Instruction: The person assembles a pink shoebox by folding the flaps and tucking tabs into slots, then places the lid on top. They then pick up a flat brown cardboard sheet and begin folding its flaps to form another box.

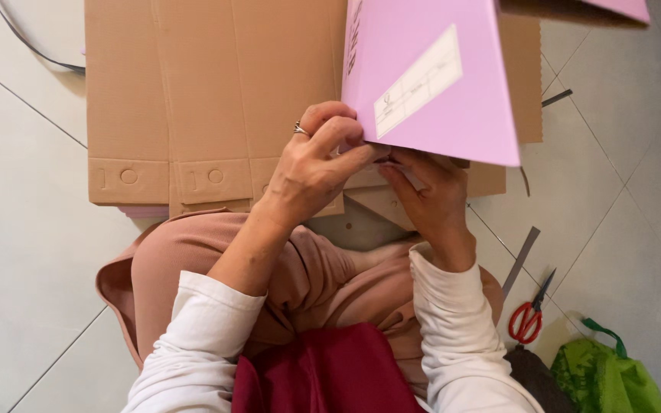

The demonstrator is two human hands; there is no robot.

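Both hands meet at the lower corner of a pink cardboard sheet [437, 84]. The left hand [315, 164] curls its fingers [346, 130] closed on that corner; the right hand [430, 195] pinches it from below, over flat brown cardboard [193, 99] on the floor [17, 229].

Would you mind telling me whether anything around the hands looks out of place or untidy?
Mildly. Red-handled scissors lie open on the floor tiles at the right, with grey strips scattered near them. Both hands pinch the pink cardboard panel normally.
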